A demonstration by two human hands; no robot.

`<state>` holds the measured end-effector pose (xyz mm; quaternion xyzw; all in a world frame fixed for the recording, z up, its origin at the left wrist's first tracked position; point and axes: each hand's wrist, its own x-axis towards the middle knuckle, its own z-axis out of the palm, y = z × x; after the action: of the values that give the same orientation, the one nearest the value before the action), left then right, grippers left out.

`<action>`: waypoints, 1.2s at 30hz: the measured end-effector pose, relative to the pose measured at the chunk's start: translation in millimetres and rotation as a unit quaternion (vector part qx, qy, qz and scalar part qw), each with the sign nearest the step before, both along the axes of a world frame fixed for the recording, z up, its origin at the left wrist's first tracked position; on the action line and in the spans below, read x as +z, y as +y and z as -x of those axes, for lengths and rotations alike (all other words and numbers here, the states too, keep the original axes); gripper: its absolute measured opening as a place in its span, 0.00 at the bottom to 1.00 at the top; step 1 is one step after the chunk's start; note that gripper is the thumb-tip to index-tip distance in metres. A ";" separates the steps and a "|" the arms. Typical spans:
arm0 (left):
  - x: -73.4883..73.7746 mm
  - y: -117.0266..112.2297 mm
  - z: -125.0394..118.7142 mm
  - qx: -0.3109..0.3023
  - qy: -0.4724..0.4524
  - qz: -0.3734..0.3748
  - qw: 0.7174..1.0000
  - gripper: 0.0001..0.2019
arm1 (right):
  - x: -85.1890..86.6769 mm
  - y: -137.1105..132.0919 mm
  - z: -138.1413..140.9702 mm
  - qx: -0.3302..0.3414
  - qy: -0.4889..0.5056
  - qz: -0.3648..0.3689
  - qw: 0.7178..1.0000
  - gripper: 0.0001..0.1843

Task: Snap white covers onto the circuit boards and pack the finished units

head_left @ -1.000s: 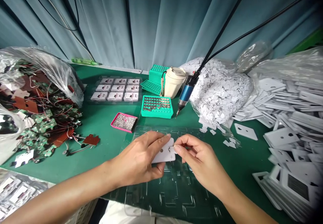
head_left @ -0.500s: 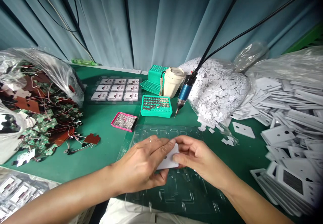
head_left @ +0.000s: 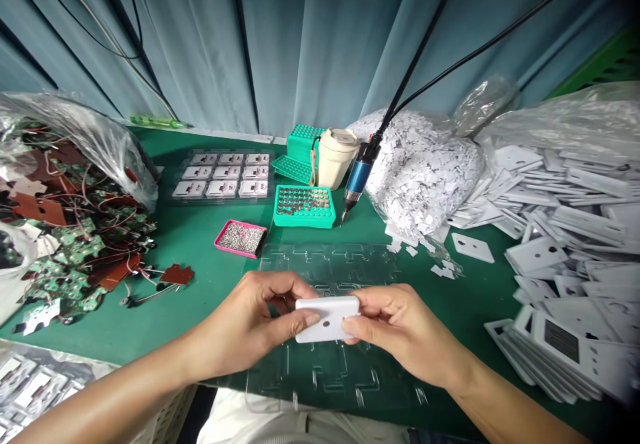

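Observation:
A flat white plastic casing (head_left: 327, 311) with rounded corners and a small dark round spot is held between both hands. My left hand (head_left: 267, 321) pinches its left end, thumb on the face toward me and fingers behind. At the right end, my right hand (head_left: 395, 324) grips it the same way, with the thumb over the lower right corner. Below the hands lies a clear plastic blister tray (head_left: 345, 371) with moulded recesses, its near edge by my lap. What my fingers touch behind the casing is hidden.
A pink tray of tiny screws (head_left: 241, 239), a teal tray of button cells (head_left: 304, 207) and a cream cup (head_left: 336, 157) stand ahead. An electric screwdriver (head_left: 356, 181) hangs nearby. Circuit boards (head_left: 75, 244) pile up left; white casings (head_left: 555, 257) and bagged white pieces (head_left: 425, 177) lie right.
My left hand has shifted from lying across the casing to pinching its left end. The casing is now tilted up, its face toward me. My view has turned slightly right.

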<state>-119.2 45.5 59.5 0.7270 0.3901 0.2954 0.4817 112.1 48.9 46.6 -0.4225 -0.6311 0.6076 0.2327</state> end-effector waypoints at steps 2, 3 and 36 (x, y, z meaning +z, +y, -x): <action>1.9 -0.7 -0.5 -0.002 -0.017 -0.009 1.000 0.06 | 1.9 -1.3 2.0 -0.005 -0.011 -0.013 1.000 0.15; 2.4 -1.0 -0.8 -0.002 -0.022 -0.016 1.000 0.06 | 2.7 -1.9 2.9 -0.009 -0.013 -0.013 1.000 0.15; -14.9 7.2 -12.1 -0.040 0.026 -0.301 0.952 0.09 | -5.5 -5.0 -17.8 -0.037 -0.071 -0.246 0.966 0.16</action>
<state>-107.1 52.6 44.6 0.8606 0.2658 0.3609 0.2418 129.9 43.9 41.0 -0.4177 -0.7600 0.3925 0.3065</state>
